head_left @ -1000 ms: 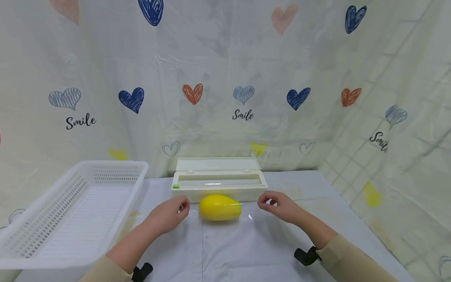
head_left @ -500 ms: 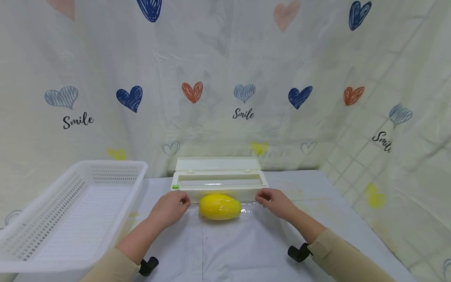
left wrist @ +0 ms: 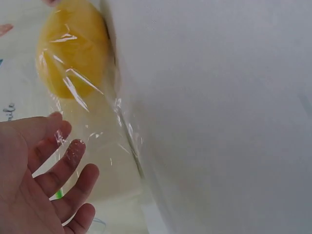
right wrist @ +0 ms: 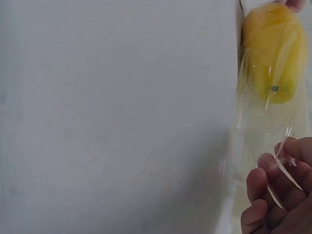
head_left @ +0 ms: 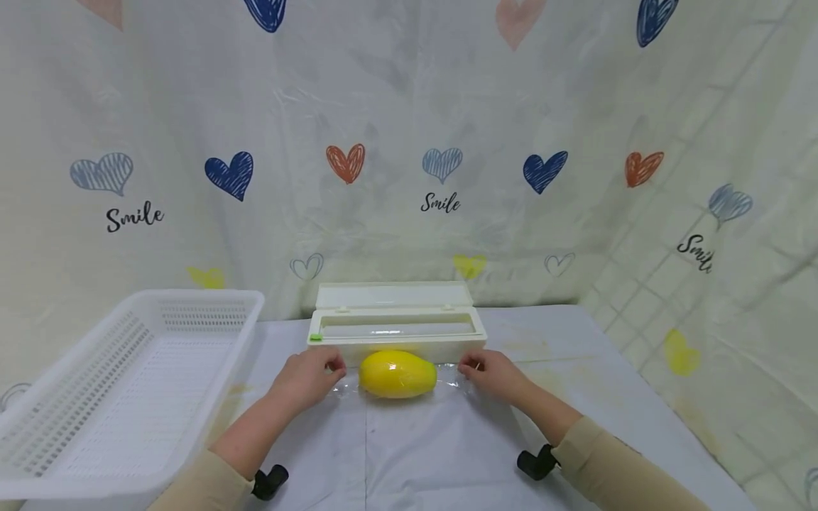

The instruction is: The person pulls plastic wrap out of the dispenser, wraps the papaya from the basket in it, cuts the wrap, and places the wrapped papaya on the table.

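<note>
A yellow oblong fruit (head_left: 397, 374) lies on the white-covered table, under clear cling film (right wrist: 265, 114) that stretches past both its ends. My left hand (head_left: 308, 376), on the fruit's left, pinches the film's edge between thumb and index finger; the other fingers spread loosely in the left wrist view. On the right, my right hand (head_left: 492, 372) pinches the opposite edge, its remaining fingers half bent. Wrinkled film shows between each hand and the fruit. A small dark spot marks the fruit's greenish end in the right wrist view.
Right behind the fruit stands a white cling film dispenser (head_left: 422, 351), its lid (head_left: 395, 294) raised and a green slider (head_left: 316, 338) at its left. A white perforated basket (head_left: 254, 319) sits at the left. A heart-printed curtain (head_left: 383, 234) hangs behind the table.
My right hand has moved slightly left, closer to the fruit. Both hands have drawn the film in, and it now shows crumpled at either end of the fruit.
</note>
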### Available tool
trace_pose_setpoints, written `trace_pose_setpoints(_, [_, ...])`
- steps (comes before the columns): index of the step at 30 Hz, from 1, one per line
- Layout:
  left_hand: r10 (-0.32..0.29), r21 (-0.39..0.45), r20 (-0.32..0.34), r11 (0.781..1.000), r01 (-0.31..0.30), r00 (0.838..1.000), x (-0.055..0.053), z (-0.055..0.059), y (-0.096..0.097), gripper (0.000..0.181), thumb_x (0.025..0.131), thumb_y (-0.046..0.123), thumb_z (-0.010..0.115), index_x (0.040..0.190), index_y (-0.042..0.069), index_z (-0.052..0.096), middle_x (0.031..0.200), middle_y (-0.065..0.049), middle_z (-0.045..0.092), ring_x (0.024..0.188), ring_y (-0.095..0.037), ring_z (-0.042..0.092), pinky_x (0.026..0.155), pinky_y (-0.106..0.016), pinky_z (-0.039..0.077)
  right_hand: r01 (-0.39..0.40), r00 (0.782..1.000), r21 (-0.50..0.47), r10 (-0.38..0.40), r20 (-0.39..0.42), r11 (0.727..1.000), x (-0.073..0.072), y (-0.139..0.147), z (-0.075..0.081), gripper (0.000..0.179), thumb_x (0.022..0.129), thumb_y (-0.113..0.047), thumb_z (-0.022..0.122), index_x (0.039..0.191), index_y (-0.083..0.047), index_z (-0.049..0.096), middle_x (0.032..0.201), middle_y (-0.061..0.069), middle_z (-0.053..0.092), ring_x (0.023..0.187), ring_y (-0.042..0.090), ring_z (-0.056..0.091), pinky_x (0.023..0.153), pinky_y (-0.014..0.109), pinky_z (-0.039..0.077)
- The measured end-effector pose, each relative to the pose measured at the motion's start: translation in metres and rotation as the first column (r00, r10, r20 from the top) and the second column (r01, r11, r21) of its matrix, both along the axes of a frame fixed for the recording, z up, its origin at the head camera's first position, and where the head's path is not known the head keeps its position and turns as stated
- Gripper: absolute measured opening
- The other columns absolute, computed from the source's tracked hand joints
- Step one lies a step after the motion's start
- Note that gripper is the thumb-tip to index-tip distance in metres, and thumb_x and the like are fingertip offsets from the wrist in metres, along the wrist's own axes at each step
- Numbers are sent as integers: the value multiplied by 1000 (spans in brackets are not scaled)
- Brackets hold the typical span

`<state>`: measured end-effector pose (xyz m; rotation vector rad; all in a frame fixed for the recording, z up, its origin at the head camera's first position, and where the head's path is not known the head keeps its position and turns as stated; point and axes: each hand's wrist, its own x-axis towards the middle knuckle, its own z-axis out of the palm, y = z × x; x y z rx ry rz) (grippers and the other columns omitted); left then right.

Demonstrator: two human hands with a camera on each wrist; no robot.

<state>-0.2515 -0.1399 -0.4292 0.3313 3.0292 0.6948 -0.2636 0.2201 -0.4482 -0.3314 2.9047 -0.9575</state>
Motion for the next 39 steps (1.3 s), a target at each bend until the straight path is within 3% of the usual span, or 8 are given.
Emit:
trace_pose_setpoints(8, [52,-36,-25,998,-53,998,3,3,-15,4,91,27,72,94,25,70,95,9,68,77,-19,55,74,-40,44,21,999,-30,-20,31,999,-1,0,0,5,95,-18,67,93,-14,69,81,-4,60,74,16,51,65,30,45])
trace_pose_setpoints(13, [13,-23,-153,1000,-16,988,14,8,-6,8,93,24,69,99,21,72,100,4,70,86,-21,62,82,-43,49,7,999,-44,-6,31,999,-1,3,-1,5,95,-18,67,94,-13,69,81,-4,60,74,16,51,66,31,45])
trace_pose_setpoints(18, [-238,-89,-359,971,220,903,28,8,12,17,90,24,73,107,22,73,110,7,68,105,-17,62,95,-41,48,5,999,-53,-2,48,999,0,4,2,8,96,-19,66,96,-12,70,81,-4,60,71,16,52,63,30,46])
trace_pose_setpoints(22, [-408,-224,-333,910,349,850,32,6,24,31,90,28,73,120,26,70,125,4,62,119,-21,54,100,-45,45,14,998,-59,-10,58,998,2,4,4,9,96,-19,66,98,-11,70,82,-3,61,71,16,53,64,30,47])
trace_pose_setpoints(28, [-422,-254,-257,897,361,869,27,3,33,40,90,31,72,130,28,65,134,-2,56,125,-26,50,103,-49,42,88,994,-65,-84,66,994,4,12,8,17,98,-25,64,106,-12,69,88,2,64,74,16,55,64,29,48])
trace_pose_setpoints(32, [-401,-240,-246,907,346,882,22,-3,31,41,90,35,73,130,27,65,134,-1,55,125,-25,49,107,-48,39,114,992,-50,-117,-46,992,9,14,15,20,96,-30,66,107,-14,70,93,-1,66,81,15,58,67,30,50])
trace_pose_setpoints(35, [-388,-228,-248,914,336,888,18,-5,30,41,90,36,73,129,27,65,132,1,55,123,-23,50,106,-47,39,21,985,-11,-23,-174,1000,13,10,20,25,93,-32,71,112,-16,70,102,-4,67,91,17,60,75,34,53])
trace_pose_setpoints(39, [-389,-187,-251,918,350,886,16,-5,33,41,89,34,75,128,26,65,130,1,56,120,-22,51,105,-45,41,-154,931,107,180,-317,982,18,1,27,39,88,-35,76,123,-20,68,120,-3,64,109,21,60,92,43,53])
